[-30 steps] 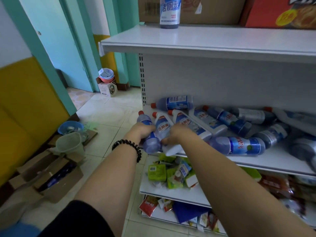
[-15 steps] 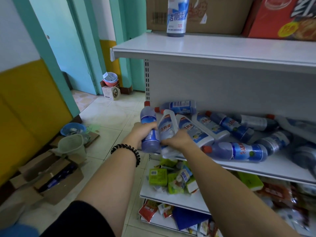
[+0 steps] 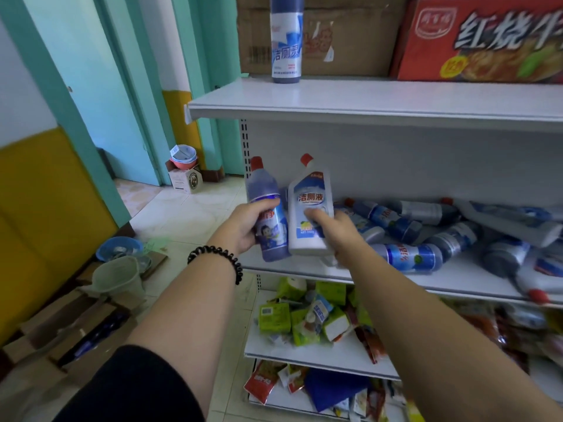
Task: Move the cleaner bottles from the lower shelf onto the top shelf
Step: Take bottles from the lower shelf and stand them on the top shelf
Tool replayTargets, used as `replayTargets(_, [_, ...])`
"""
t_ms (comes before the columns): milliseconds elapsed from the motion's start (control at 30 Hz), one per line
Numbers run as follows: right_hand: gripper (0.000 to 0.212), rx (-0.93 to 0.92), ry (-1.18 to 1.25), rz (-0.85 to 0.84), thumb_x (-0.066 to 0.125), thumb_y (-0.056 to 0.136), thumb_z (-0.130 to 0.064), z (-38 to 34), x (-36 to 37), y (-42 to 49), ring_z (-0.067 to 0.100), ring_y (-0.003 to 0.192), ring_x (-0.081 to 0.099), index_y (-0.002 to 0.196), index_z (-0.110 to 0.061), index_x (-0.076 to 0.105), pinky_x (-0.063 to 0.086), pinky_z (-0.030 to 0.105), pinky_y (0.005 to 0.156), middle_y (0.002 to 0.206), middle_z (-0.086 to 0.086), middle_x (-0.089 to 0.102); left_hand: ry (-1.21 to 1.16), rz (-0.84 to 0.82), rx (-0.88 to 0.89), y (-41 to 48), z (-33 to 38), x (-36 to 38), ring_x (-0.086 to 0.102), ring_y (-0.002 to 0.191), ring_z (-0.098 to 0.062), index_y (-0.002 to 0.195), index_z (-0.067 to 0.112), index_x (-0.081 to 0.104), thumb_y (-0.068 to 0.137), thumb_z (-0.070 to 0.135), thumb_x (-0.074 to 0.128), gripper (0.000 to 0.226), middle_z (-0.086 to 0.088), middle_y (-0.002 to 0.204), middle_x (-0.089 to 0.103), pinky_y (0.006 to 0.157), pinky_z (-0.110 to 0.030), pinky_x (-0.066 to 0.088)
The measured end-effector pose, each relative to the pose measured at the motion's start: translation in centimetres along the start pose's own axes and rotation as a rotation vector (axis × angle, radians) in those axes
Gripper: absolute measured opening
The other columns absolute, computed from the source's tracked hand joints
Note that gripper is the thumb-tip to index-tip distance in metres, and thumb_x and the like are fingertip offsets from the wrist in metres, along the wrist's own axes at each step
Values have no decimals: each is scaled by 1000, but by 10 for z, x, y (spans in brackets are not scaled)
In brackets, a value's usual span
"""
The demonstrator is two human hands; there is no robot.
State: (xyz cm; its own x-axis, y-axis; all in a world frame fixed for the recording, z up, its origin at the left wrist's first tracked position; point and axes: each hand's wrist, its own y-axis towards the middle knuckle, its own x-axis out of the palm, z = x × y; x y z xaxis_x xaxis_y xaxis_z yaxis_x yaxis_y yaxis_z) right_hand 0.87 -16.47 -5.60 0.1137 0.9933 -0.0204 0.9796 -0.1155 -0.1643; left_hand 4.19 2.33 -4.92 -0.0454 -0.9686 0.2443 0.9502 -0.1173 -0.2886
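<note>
My left hand (image 3: 245, 223) grips a blue cleaner bottle (image 3: 268, 208) with a red cap, held upright. Beside it my right hand (image 3: 333, 231) grips a white cleaner bottle (image 3: 309, 205) with a red cap, also upright. Both bottles hang just above the left end of the lower shelf (image 3: 451, 283), in front of its back panel. Several more blue and white bottles (image 3: 411, 257) lie on their sides on that shelf. One blue bottle (image 3: 285, 41) stands upright on the top shelf (image 3: 380, 99) at its left.
A brown carton (image 3: 344, 35) and a red carton (image 3: 481, 41) stand at the back of the top shelf. Green packets (image 3: 304, 318) fill the shelves below. On the floor at left are open cardboard boxes (image 3: 76, 327), a blue basin (image 3: 118, 248) and a grey cup (image 3: 117, 278).
Both hands took hold of bottles lying on the lower shelf and raised them upright above it. The view has tilted upward, showing more of the top shelf.
</note>
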Motion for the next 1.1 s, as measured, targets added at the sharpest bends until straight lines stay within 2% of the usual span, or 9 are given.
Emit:
replayTargets(100, [48, -25, 6, -21, 78, 75, -29, -6, -15, -12, 26, 83, 76, 116, -10, 61, 62, 45, 76, 102, 13, 75, -31, -48, 40, -10, -2, 17, 72, 71, -26, 98, 9, 67, 85, 17, 76, 18, -15, 88, 74, 70, -39, 61])
replayTargets(200, [70, -33, 3, -28, 78, 60, -42, -7, -32, -25, 28, 87, 76, 122, -17, 55, 61, 52, 73, 108, 11, 74, -34, -17, 63, -19, -3, 36, 71, 68, -26, 103, 8, 66, 84, 28, 79, 30, -16, 87, 74, 66, -39, 61])
replayTargets(267, [62, -78, 39, -10, 79, 72, -43, -9, -44, -33, 25, 83, 76, 122, -16, 56, 61, 41, 63, 105, 11, 74, -39, 1, 13, -27, 0, 50, 71, 69, -28, 113, 7, 65, 82, 48, 76, 53, -19, 94, 72, 65, -39, 60])
replayTargets(333, [39, -136, 30, 11, 73, 87, -45, -13, -56, -42, 16, 76, 76, 113, -19, 60, 59, 29, 57, 96, 4, 75, -62, -24, -30, -37, 1, 64, 69, 67, -26, 108, 9, 65, 87, 60, 63, 56, -16, 88, 72, 65, -37, 59])
replayTargets(433, [39, -181, 22, 31, 70, 89, -47, -13, -73, -56, 15, 76, 76, 111, -15, 66, 60, 28, 61, 94, 2, 76, -23, -53, -9, -52, -2, 83, 71, 76, -24, 112, 10, 65, 92, 60, 57, 54, -12, 91, 74, 73, -37, 60])
replayTargets(567, [25, -215, -9, 53, 67, 92, -43, -12, -98, -79, 9, 71, 70, 98, -19, 63, 52, 17, 51, 86, -3, 71, 23, -4, 66, -77, -14, 107, 71, 81, -28, 111, 12, 65, 88, 60, 63, 54, -14, 97, 74, 86, -47, 59])
replayTargets(833, [32, -259, 4, 40, 72, 90, -41, 0, -151, -135, 19, 85, 75, 108, -15, 66, 63, 36, 72, 98, 3, 75, -80, -28, 130, -132, -49, 161, 72, 80, -29, 119, 8, 66, 62, 65, 80, 82, -17, 106, 75, 72, -39, 60])
replayTargets(967, [42, -294, 42, 82, 76, 76, -55, 1, -177, -157, 21, 89, 75, 102, -23, 67, 61, 50, 82, 98, 2, 77, -102, -132, 157, -153, -45, 191, 72, 76, -27, 112, 10, 66, 64, 59, 76, 70, -15, 98, 74, 70, -38, 61])
replayTargets(1100, [51, -413, 45, 177, 73, 66, -67, -19, -207, -174, 22, 91, 75, 96, -26, 68, 59, 54, 85, 98, 2, 77, -72, -279, 235, -166, -23, 229, 71, 77, -27, 106, 11, 69, 76, 55, 74, 53, -17, 99, 73, 77, -40, 60])
